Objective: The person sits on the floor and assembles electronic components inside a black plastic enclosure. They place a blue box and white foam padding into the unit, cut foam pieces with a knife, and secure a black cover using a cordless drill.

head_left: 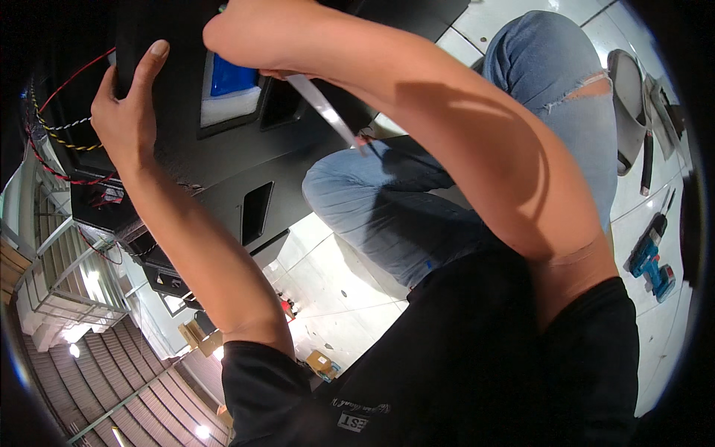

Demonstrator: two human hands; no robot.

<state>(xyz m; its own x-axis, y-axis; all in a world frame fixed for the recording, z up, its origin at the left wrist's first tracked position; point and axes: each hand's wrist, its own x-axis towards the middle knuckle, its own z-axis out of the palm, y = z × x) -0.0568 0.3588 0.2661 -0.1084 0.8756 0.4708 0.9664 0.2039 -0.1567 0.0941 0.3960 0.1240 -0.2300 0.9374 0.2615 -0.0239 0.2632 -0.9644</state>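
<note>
At the upper left, my left hand (126,119) is closed on a dark upright edge of a black panel (135,37), its thumb on one side and its fingers on the other. My right hand (242,33) is bent into a closed shape at the top, over the black casing (223,167). Its fingertips are hidden, and so is what they hold. Beneath that wrist is a blue block (232,78) set in white foam (229,106), in a recess of the casing. A flat pale strip (324,108) slants from under my right forearm toward my knee.
Red, yellow and white twisted wires (71,145) hang beside my left hand. My crossed legs in jeans (357,186) rest on a white tiled floor (313,261). To the right lie a grey clog shoe (628,112) and a blue cordless drill (652,261). A small cardboard box (322,365) sits lower down.
</note>
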